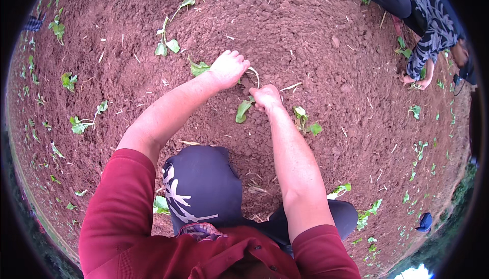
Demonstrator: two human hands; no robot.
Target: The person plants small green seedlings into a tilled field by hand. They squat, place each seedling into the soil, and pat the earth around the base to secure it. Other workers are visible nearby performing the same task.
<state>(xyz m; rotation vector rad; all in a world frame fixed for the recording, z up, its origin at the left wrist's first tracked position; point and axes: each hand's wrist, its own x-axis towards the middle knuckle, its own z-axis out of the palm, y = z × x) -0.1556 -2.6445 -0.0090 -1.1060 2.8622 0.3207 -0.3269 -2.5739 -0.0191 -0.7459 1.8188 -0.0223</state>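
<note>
My left hand (230, 68) is curled over the reddish-brown soil. A pale, curved plant stem (256, 75) runs from its thumb side down to my right hand (267, 97). My right hand is closed on the lower part of this stem, low over the ground. One green leaf (243, 111) hangs out beside the right fingers. Another leaf (198, 67) shows on the far side of my left wrist; whether it belongs to the same plant is hidden. The fingertips of both hands are mostly out of sight.
Wilted seedlings lie on the soil ahead (166, 44) and right of my right hand (305, 122). My knee (204, 183) is close below. At the upper right a co-worker (431, 30) bends with both hands at a plant. Straw bits (291, 86) are scattered about.
</note>
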